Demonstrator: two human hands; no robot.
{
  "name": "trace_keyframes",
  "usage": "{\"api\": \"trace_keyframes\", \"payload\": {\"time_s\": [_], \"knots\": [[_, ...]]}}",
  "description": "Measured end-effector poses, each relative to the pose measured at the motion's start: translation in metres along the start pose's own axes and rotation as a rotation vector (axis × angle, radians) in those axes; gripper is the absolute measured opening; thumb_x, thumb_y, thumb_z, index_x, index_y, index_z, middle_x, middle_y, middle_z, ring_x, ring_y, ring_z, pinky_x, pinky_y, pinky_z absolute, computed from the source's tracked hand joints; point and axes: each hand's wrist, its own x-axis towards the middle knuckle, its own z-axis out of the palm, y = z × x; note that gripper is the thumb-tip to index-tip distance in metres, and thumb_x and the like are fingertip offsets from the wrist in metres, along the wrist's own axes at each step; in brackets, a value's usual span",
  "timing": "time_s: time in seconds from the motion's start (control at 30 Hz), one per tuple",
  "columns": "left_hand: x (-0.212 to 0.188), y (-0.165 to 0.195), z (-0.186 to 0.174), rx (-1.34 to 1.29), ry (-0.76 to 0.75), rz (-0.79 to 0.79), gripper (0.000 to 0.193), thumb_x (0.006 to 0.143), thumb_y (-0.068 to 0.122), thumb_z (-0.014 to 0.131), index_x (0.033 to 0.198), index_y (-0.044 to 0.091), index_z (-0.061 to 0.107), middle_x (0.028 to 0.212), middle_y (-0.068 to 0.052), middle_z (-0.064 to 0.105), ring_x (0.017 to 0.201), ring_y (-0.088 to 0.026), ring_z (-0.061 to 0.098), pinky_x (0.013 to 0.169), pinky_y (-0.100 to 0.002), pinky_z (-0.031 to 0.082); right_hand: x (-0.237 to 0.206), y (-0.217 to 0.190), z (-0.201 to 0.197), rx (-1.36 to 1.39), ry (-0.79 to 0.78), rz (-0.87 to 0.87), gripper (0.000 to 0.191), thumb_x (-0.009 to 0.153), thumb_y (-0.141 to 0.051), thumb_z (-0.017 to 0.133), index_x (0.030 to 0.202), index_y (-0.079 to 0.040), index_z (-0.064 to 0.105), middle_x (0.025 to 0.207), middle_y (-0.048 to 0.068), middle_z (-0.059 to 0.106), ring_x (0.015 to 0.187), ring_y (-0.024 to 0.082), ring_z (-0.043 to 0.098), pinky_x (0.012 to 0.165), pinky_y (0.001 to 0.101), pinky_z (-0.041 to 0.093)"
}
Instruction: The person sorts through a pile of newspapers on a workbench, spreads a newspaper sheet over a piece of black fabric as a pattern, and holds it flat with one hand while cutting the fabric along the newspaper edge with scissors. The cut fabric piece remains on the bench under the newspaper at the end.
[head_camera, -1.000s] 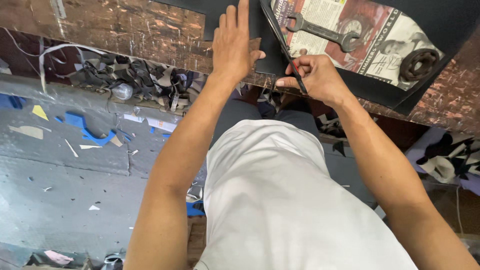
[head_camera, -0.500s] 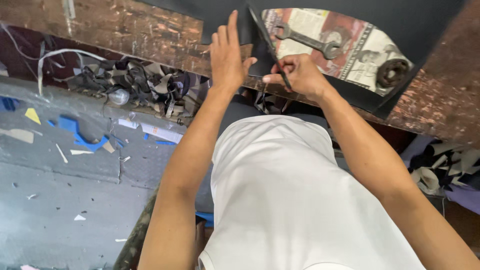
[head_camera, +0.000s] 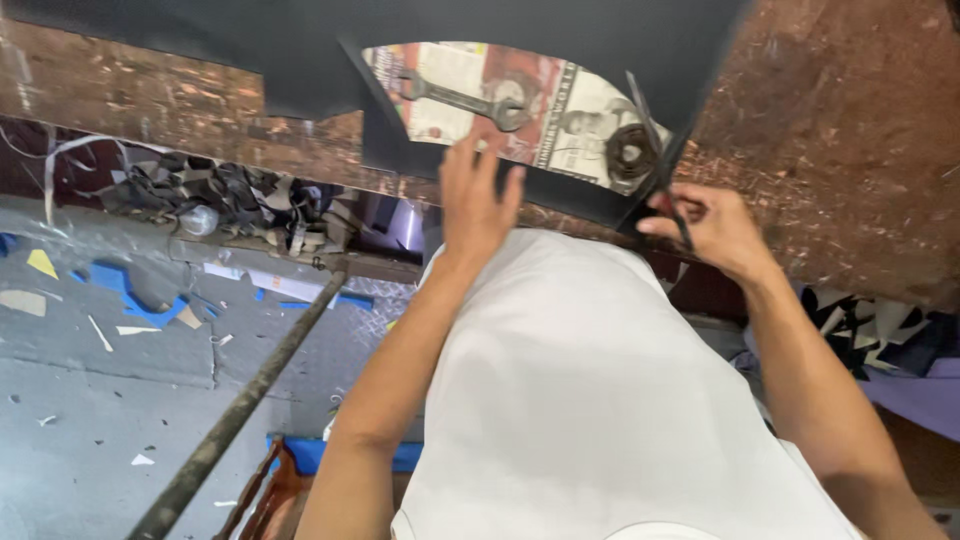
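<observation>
Nearest: white shirt front, both forearms reaching out over the worn brown wooden workbench (head_camera: 830, 130).

Left hand (head_camera: 478, 200), fingers together and laid flat, presses down the near edge of the large black sheet of thin flexible material (head_camera: 560, 30) spread across the bench.

Right hand (head_camera: 712, 226) is closed round the handles of a pair of dark scissors (head_camera: 655, 140); blades point away, lying along the slanted edge of a curved opening in the sheet.

Through the opening: printed newspaper (head_camera: 560, 110), a grey open-ended spanner (head_camera: 462, 97), a small dark coil (head_camera: 632, 152).

Judgement: mid-cut along the opening's right-hand edge. Next calls for the sheet held taut while the blades follow the line.

Floor at left: paper scraps, tangled offcut strips (head_camera: 230, 195).
</observation>
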Motion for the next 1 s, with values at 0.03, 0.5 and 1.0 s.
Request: {"api": "trace_keyframes", "payload": {"time_s": [0.03, 0.5, 1.0], "knots": [[0.000, 0.018, 0.018, -0.062, -0.035, 0.004, 0.051, 0.094, 0.019, 0.076, 0.140, 0.004, 0.058, 0.142, -0.018, 0.050, 0.132, -0.040, 0.048, 0.112, -0.052, 0.040, -0.003, 0.024, -0.017, -0.010, 0.003, 0.032, 0.045, 0.075, -0.034, 0.090, 0.107, -0.005, 0.077, 0.072, -0.005, 0.061, 0.068, 0.009, 0.054, 0.064, 0.0269, 0.045], [0.019, 0.096, 0.158, 0.038, -0.084, -0.019, 0.063, 0.086, 0.028, 0.081, 0.140, 0.007, 0.057, 0.156, -0.027, 0.030, 0.147, -0.047, 0.027, 0.125, -0.063, 0.016, 0.041, 0.140, -0.159, -0.305, -0.337, 0.099, 0.050, 0.071, -0.036, 0.090, 0.113, -0.011, 0.080, 0.070, -0.003, 0.055, 0.070, 0.012, 0.051, 0.065, 0.0291, 0.043], [0.022, 0.114, 0.197, 0.079, 0.054, -0.238, 0.047, 0.086, 0.028, 0.079, 0.116, 0.002, 0.054, 0.154, -0.025, 0.032, 0.150, -0.043, 0.026, 0.130, -0.065, 0.011, 0.094, 0.131, -0.177, -0.432, -0.501, 0.058, 0.063, 0.066, -0.041, 0.090, 0.121, -0.013, 0.077, 0.076, -0.001, 0.060, 0.072, 0.014, 0.055, 0.064, 0.0309, 0.045]]}}
